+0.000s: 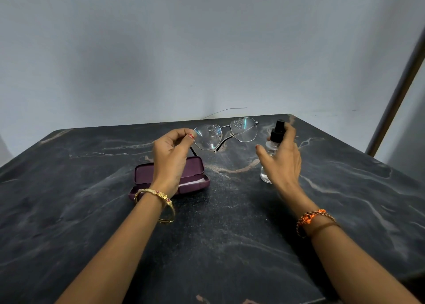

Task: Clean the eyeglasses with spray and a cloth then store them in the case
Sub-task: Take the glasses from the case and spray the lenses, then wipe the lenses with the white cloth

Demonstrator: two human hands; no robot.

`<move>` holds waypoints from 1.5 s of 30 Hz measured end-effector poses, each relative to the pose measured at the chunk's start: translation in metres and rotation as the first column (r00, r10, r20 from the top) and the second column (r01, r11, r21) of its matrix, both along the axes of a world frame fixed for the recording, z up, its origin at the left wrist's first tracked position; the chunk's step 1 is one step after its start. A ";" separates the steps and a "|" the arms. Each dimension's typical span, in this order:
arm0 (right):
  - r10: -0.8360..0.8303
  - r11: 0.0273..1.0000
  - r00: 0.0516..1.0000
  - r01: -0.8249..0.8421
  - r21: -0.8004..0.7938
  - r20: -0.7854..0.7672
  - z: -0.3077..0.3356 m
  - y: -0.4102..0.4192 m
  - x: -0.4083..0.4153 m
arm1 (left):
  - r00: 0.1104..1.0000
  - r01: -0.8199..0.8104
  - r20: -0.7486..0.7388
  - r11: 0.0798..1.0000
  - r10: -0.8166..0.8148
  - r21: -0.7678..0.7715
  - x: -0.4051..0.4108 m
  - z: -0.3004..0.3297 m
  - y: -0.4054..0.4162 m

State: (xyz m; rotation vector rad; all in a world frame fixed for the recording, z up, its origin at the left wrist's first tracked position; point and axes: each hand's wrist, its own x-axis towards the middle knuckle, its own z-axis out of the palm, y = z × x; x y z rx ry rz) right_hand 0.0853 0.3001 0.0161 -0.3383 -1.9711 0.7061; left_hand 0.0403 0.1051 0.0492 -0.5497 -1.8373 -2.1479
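Note:
My left hand (pixel 171 153) pinches the left rim of thin metal-framed eyeglasses (pixel 226 133) and holds them up above the table, lenses facing me. Droplets speckle both lenses. My right hand (pixel 281 160) grips a small clear spray bottle (pixel 271 150) with a black pump top, upright, just right of the glasses, one finger resting on the pump. An open purple glasses case (pixel 193 170) lies on the table under my left wrist, with a pale cloth inside it that is mostly hidden by my hand.
The dark marble-patterned table (pixel 207 234) fills the lower view, its far edge close to a plain grey wall. A thin wire (pixel 225 111) shows at the far edge. A metal pole (pixel 397 96) leans at the right.

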 end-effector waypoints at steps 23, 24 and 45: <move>0.330 0.830 0.923 -0.383 0.405 0.198 0.030 -0.074 -0.013 | 0.890 -0.379 -0.196 0.907 0.411 0.184 -0.032 0.007 -0.102; 0.359 0.831 0.891 -0.441 0.340 0.277 0.029 -0.079 -0.019 | 0.877 -0.405 -0.198 0.896 0.437 0.183 -0.034 0.002 -0.107; 0.251 0.770 0.698 -0.563 0.299 0.670 0.009 -0.077 -0.022 | 0.873 -0.422 -0.191 0.892 0.448 0.163 -0.035 -0.023 -0.107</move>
